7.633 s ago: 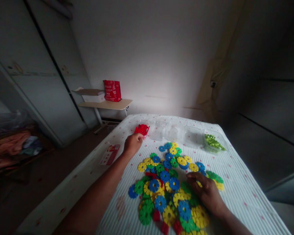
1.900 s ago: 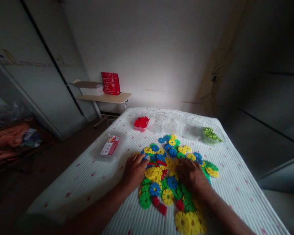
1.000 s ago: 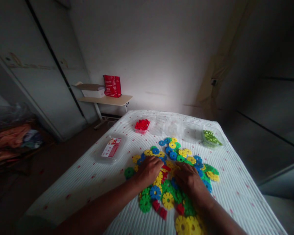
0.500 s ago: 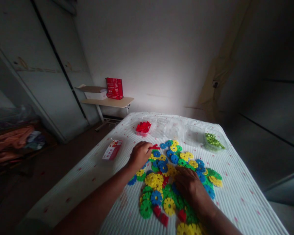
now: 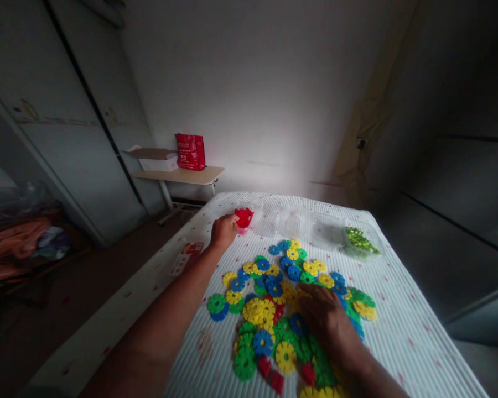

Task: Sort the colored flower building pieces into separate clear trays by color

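Note:
A pile of flat plastic flower discs (image 5: 274, 298) in blue, yellow, green and red lies on the white ribbed table cover (image 5: 398, 331). My left hand (image 5: 223, 231) reaches far forward to the small clear tub of red discs (image 5: 244, 218), its fingers closed at the tub's near edge; what they hold is hidden. My right hand (image 5: 323, 312) lies on the right part of the pile, fingers bent down among the discs.
Several clear tubs (image 5: 294, 224) stand in a row at the far edge; the rightmost tub (image 5: 359, 240) holds light green pieces. A clear lid with a red label (image 5: 186, 255) lies to the left. Beyond the table stand a small shelf (image 5: 178, 176) and a red bag (image 5: 190, 152).
My left hand picked a red disc out of the pile and carried it forward to the tub of red discs. My right hand stayed on the pile.

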Available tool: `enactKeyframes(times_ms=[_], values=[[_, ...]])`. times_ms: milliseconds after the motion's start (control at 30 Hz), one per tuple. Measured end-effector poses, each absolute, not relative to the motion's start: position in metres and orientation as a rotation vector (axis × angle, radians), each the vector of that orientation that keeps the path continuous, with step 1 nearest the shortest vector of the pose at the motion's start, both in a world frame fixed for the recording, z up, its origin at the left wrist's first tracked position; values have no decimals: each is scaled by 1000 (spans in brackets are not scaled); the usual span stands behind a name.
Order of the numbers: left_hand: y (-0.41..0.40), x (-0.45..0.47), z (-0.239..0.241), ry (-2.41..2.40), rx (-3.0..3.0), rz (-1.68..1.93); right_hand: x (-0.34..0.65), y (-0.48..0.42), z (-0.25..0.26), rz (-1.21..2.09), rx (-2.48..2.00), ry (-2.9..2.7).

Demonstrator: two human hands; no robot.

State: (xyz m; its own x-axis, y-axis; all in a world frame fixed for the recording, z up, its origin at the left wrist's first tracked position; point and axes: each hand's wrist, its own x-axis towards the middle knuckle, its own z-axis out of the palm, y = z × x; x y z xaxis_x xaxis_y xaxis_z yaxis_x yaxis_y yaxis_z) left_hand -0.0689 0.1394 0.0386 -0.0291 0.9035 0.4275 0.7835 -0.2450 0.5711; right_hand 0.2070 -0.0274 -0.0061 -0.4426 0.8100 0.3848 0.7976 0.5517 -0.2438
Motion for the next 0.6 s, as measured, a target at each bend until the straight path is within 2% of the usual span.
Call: enactKeyframes(times_ms=[167, 400, 600], values=[[95, -69, 16, 1680, 2153, 1176, 220, -22, -13, -1, -1309, -2288], [5, -47, 1, 895, 2510, 845, 215, -24, -11, 56, -1286, -2317], [-14, -44, -14, 969, 2700, 648, 197, -32, -6, 125, -1188, -2517]])
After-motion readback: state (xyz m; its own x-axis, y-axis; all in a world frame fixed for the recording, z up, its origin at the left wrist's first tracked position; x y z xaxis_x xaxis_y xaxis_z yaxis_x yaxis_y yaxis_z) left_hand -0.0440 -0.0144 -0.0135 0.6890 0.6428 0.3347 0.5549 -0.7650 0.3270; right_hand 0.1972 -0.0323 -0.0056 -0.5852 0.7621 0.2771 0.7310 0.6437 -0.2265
